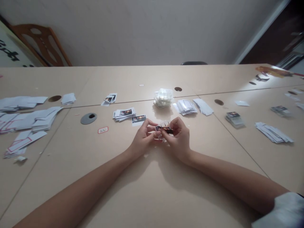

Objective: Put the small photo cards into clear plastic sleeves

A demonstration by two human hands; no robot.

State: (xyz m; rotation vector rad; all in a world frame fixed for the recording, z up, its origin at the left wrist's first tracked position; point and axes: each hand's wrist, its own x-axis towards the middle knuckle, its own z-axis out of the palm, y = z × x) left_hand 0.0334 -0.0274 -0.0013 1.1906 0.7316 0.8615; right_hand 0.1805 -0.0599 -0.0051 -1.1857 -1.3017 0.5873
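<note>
Near the middle of the table, my left hand (146,133) and my right hand (177,136) meet with fingers pinched around a small dark printed card (167,129). Something clear, like a plastic case or sleeve, shows just behind the card; my fingers hide much of both. Just beyond my left hand lies a single printed card (139,119), beside a pile of similar cards (123,114). Past my hands, a heap of clear plastic pieces (163,97) stands next to a fan of white-backed cards (186,107).
Stacks of white paper slips (45,118) cover the table's left side. A grey cable-hole cover (88,118) and a red-edged label (103,130) lie left of centre. On the right are clear cases with a printed card (234,119) and spread white slips (273,132).
</note>
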